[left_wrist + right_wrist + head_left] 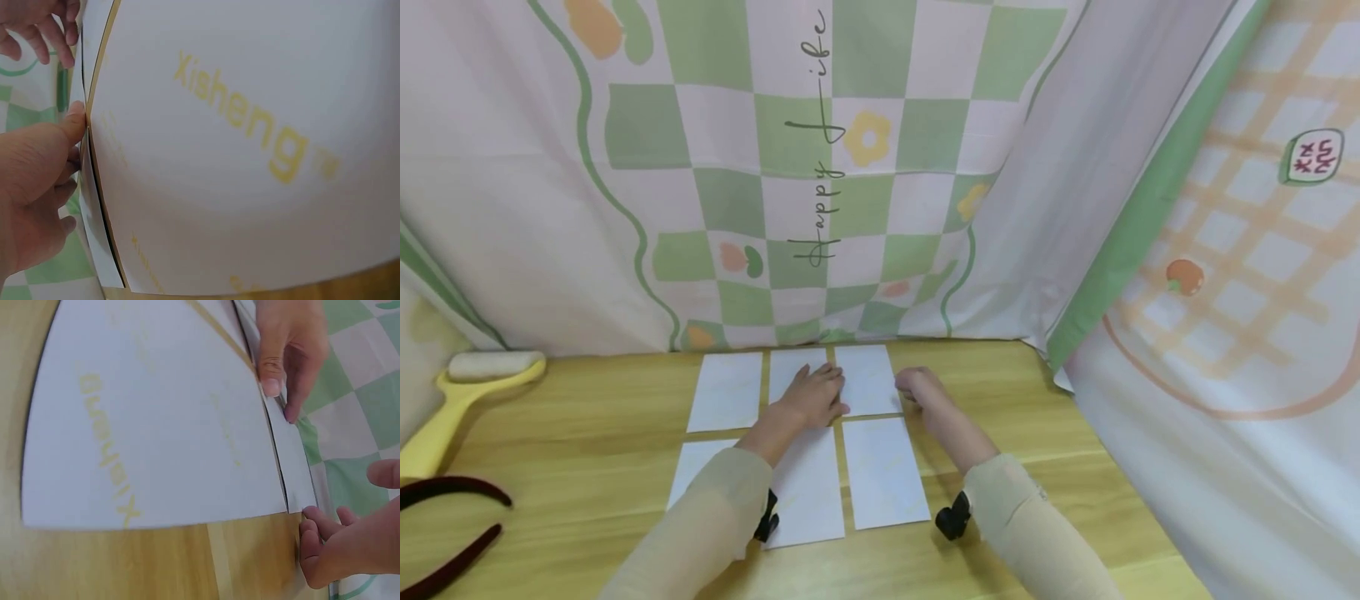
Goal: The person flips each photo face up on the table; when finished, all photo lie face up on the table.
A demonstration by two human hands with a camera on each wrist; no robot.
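White paper sheets with faint yellow print lie in two rows of three. My left hand rests over the back middle sheet, its fingertips reaching the edge of the back right sheet. At that sheet's right edge is my right hand, fingers bent. In the right wrist view its fingertip touches the sheet's near corner, with the thumb held apart. The yellow word "Xisheng" shows on the front middle sheet and the front right sheet. My left forearm partly covers the front left sheet.
A yellow-handled roller lies at the table's left, and a dark red curved band in front of it. Behind the wooden table hangs a green-and-white checked curtain; another drape hangs on the right.
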